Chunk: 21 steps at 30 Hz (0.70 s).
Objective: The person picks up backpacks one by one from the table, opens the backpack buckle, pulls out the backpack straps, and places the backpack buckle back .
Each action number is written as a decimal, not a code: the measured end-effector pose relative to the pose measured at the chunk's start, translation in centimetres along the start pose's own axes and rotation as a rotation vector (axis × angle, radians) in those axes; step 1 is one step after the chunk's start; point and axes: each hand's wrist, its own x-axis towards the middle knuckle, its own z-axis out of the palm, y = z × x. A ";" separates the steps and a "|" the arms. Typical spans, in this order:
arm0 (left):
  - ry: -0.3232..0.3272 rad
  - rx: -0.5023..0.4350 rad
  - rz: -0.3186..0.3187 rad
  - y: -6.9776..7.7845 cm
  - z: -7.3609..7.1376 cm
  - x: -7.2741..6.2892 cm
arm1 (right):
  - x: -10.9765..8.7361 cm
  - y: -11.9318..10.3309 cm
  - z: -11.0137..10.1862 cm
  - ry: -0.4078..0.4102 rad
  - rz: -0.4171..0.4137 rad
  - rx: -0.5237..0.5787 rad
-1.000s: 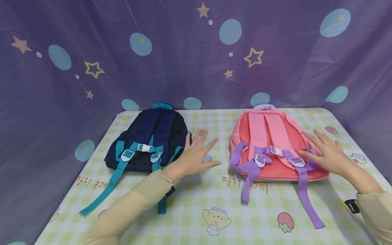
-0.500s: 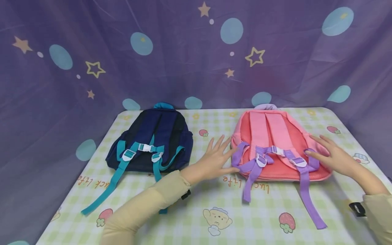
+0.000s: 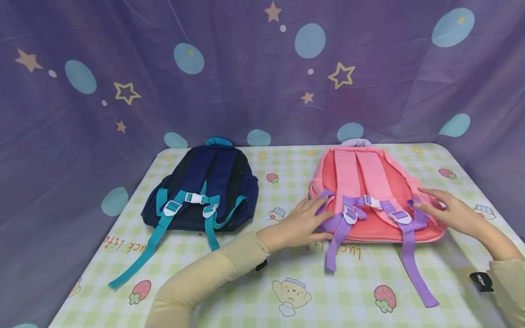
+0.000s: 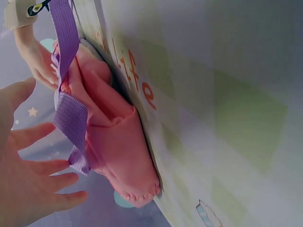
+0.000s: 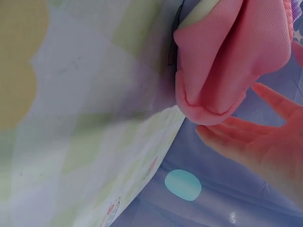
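Observation:
A pink backpack (image 3: 369, 182) with purple straps (image 3: 414, 269) and white buckles lies straps-up on the right side of the table. My left hand (image 3: 297, 224) is at its left lower edge, fingers spread beside the purple strap (image 4: 71, 125); whether they touch it I cannot tell. At the bag's right side is my right hand (image 3: 457, 213), fingers extended. In the right wrist view its fingertips (image 5: 208, 135) lie close against the pink side pocket (image 5: 213, 71). Neither hand grips anything.
A navy backpack (image 3: 209, 182) with teal straps (image 3: 157, 246) lies straps-up at the left. Both bags rest on a green checked tablecloth (image 3: 328, 300) printed with strawberries and a bear. A purple curtain (image 3: 246, 91) with stars hangs behind the table.
My left hand has moved right, from beside the navy backpack to the pink backpack's left edge. The right hand has shifted slightly outward and down along the bag's right side.

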 end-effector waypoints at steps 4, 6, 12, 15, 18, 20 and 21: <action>-0.011 0.015 0.014 0.2 0.3 0.2 | 0.0 0.1 0.0 -0.028 0.023 -0.031; -0.020 0.002 0.016 0.3 0.3 0.2 | 0.0 0.1 0.2 -0.029 0.020 -0.035; -0.031 -0.033 0.020 0.4 0.5 0.2 | 0.2 0.1 0.8 0.000 -0.012 -0.059; -0.034 -0.064 0.021 0.4 0.6 0.2 | 0.2 0.1 1.1 0.023 -0.029 -0.062; -0.036 -0.090 0.019 0.4 0.7 0.2 | 0.2 0.0 1.2 0.034 -0.041 -0.063; -0.039 -0.098 0.016 0.3 0.9 0.3 | 0.2 -0.1 1.2 0.037 -0.037 -0.067; -0.043 -0.106 0.012 0.3 0.9 0.3 | 0.3 -0.1 1.3 0.035 -0.035 -0.070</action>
